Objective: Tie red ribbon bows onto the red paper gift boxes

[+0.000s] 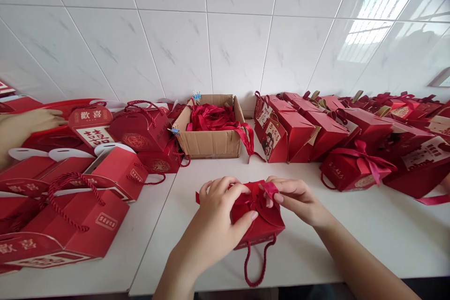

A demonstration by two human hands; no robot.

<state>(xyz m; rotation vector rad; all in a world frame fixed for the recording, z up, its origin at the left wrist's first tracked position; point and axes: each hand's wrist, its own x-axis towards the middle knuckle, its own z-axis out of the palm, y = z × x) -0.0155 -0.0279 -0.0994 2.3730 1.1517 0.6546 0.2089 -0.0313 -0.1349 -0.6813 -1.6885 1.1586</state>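
A small red gift box (258,236) sits on the white table in front of me, its flaps folded into a petal-like top. A red twisted cord handle (264,269) hangs from its near side onto the table. My left hand (220,218) is curled over the box's left side, thumb on the lid, fingers around the red satin ribbon; one ribbon end (197,197) shows beyond it. My right hand (297,199) pinches a loop of the same ribbon (270,190) over the lid's right part. The ribbon's crossing in the middle is partly covered by my fingers.
A cardboard box (213,144) of red ribbons, with blue clips, stands against the tiled wall. Red boxes with cord handles (87,218) crowd the left. More red boxes (295,124) and a bow-tied box (346,173) fill the right. Another person's arm (28,126) reaches in from the left.
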